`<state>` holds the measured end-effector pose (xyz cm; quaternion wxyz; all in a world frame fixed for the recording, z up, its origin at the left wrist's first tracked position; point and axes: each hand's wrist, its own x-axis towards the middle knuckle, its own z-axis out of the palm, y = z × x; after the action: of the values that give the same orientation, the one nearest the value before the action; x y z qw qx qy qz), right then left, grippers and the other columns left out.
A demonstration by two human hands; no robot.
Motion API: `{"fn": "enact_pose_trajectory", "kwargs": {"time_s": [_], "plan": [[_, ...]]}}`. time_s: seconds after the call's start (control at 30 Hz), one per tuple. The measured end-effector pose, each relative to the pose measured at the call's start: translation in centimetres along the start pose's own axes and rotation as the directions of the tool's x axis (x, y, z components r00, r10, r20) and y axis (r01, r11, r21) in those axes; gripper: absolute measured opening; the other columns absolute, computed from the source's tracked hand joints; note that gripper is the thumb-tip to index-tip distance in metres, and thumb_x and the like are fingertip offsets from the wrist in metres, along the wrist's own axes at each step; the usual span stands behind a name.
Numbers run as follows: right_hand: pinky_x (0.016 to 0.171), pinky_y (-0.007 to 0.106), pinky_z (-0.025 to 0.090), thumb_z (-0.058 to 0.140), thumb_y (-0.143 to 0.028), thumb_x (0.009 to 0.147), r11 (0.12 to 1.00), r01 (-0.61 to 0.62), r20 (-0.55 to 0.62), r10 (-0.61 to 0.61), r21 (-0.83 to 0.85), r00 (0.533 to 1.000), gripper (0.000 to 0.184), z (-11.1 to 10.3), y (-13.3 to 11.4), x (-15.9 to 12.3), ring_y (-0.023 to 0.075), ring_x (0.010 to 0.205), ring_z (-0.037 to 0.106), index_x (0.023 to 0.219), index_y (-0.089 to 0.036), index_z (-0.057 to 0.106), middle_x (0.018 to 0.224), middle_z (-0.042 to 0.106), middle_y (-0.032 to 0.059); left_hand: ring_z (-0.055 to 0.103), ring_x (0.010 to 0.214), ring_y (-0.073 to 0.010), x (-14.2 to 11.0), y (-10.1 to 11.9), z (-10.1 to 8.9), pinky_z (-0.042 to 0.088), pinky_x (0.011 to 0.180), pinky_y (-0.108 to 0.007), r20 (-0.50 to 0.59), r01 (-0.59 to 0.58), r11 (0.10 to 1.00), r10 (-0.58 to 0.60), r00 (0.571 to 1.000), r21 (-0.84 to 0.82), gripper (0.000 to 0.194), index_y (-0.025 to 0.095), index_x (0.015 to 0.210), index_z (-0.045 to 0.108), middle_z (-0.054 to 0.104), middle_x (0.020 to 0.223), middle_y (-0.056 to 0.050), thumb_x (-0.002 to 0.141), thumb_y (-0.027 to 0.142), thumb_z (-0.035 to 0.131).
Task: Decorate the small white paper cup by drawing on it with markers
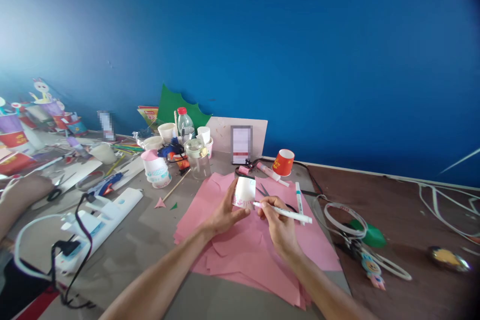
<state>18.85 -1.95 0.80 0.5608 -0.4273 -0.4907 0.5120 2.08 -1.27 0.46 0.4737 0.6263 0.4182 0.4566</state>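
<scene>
My left hand (224, 213) is closed round a white paper cup (245, 189) that bears pink drawn marks along its lower part. In my right hand (279, 222) is a white marker (296, 217), gripped like a pen. Its tip is at the cup's lower right side; whether it touches I cannot tell. Under both hands lie stacked sheets of pink paper (243, 265). Scissors (264, 190) rest partly hidden behind the cup and my right hand. A second marker with a teal cap (299, 199) lies on the paper to the right.
A red paper cup (283, 163), a glue stick (267, 171) and a propped phone (241, 144) stand or lie behind the paper. Left are a glass jar (198, 160), stacked cups (156, 169), a power strip (101, 227) and another person's hand (32, 192). Cables (345, 217) lie right.
</scene>
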Motion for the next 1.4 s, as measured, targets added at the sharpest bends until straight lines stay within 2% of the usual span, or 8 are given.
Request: {"fn": "enact_pose_trajectory", "kwargs": {"time_s": [0.27, 0.5, 0.7, 0.9, 1.03, 1.23, 1.4], "plan": [[0.057, 0.027, 0.039, 0.061, -0.035, 0.080, 1.000, -0.001, -0.004, 0.001, -0.007, 1.000, 0.018, 0.00, 0.08, 0.09, 0.0142, 0.058, 0.049, 0.069, -0.022, 0.058, 0.059, 0.055, -0.0024, 0.052, 0.122, -0.0349, -0.03, -0.08, -0.02, 0.047, 0.099, -0.046, 0.023, 0.037, 0.999, -0.036, 0.999, -0.032, 0.102, 0.022, 0.155, 0.018, 0.041, 0.149, -0.017, 0.076, 0.062, 0.069], [0.056, 0.026, 0.038, 0.061, -0.035, 0.081, 1.000, 0.001, 0.012, -0.001, -0.006, 1.000, 0.019, -0.05, 0.19, -0.01, 0.0135, 0.057, 0.047, 0.069, -0.022, 0.057, 0.059, 0.054, -0.0028, 0.041, 0.133, -0.0346, 0.00, -0.10, 0.00, 0.041, 0.107, -0.044, -0.003, -0.010, 1.000, 0.010, 1.000, -0.017, 0.098, 0.022, 0.153, 0.023, 0.036, 0.153, -0.014, 0.076, 0.061, 0.069], [0.055, 0.026, 0.037, 0.060, -0.037, 0.081, 1.000, 0.008, 0.019, -0.008, 0.001, 1.000, 0.020, -0.02, 0.24, 0.02, 0.0134, 0.057, 0.046, 0.069, -0.022, 0.057, 0.059, 0.054, -0.0027, 0.050, 0.124, -0.0336, 0.05, -0.11, 0.03, 0.046, 0.100, -0.044, 0.007, 0.016, 1.000, -0.016, 1.000, -0.026, 0.100, 0.022, 0.153, 0.022, 0.041, 0.149, -0.015, 0.075, 0.064, 0.068], [0.053, 0.026, 0.037, 0.061, -0.037, 0.080, 1.000, -0.011, 0.008, 0.011, -0.005, 1.000, 0.019, 0.04, 0.03, 0.01, 0.0135, 0.056, 0.046, 0.069, -0.022, 0.057, 0.059, 0.054, -0.0026, 0.045, 0.129, -0.0345, 0.00, 0.03, -0.05, 0.042, 0.104, -0.046, -0.006, 0.002, 1.000, -0.002, 1.000, 0.008, 0.097, 0.023, 0.152, 0.025, 0.040, 0.150, -0.013, 0.075, 0.064, 0.068], [0.054, 0.026, 0.037, 0.061, -0.037, 0.080, 1.000, -0.009, 0.011, 0.009, -0.005, 1.000, 0.020, 0.01, -0.07, 0.07, 0.0134, 0.056, 0.045, 0.068, -0.022, 0.057, 0.058, 0.053, -0.0030, 0.048, 0.125, -0.0341, -0.04, 0.06, -0.04, 0.043, 0.103, -0.046, -0.008, 0.025, 1.000, -0.025, 1.000, 0.010, 0.100, 0.023, 0.154, 0.022, 0.043, 0.148, -0.014, 0.075, 0.064, 0.069], [0.054, 0.026, 0.037, 0.061, -0.035, 0.080, 1.000, -0.009, 0.016, 0.009, -0.011, 1.000, 0.018, 0.04, -0.14, 0.06, 0.0136, 0.056, 0.046, 0.068, -0.022, 0.057, 0.058, 0.054, -0.0028, 0.045, 0.129, -0.0336, 0.06, 0.13, 0.00, 0.045, 0.103, -0.043, 0.017, 0.014, 1.000, -0.014, 1.000, -0.003, 0.099, 0.023, 0.154, 0.021, 0.039, 0.152, -0.013, 0.076, 0.064, 0.067], [0.053, 0.026, 0.035, 0.061, -0.037, 0.079, 0.999, -0.039, 0.019, 0.039, -0.014, 0.999, 0.020, -0.03, -0.02, -0.01, 0.0137, 0.056, 0.045, 0.066, -0.022, 0.056, 0.057, 0.052, -0.0030, 0.053, 0.118, -0.0318, 0.10, 0.09, 0.00, 0.049, 0.094, -0.041, 0.036, 0.020, 1.000, -0.019, 0.999, -0.024, 0.100, 0.022, 0.154, 0.019, 0.042, 0.148, -0.016, 0.076, 0.064, 0.068]]}}
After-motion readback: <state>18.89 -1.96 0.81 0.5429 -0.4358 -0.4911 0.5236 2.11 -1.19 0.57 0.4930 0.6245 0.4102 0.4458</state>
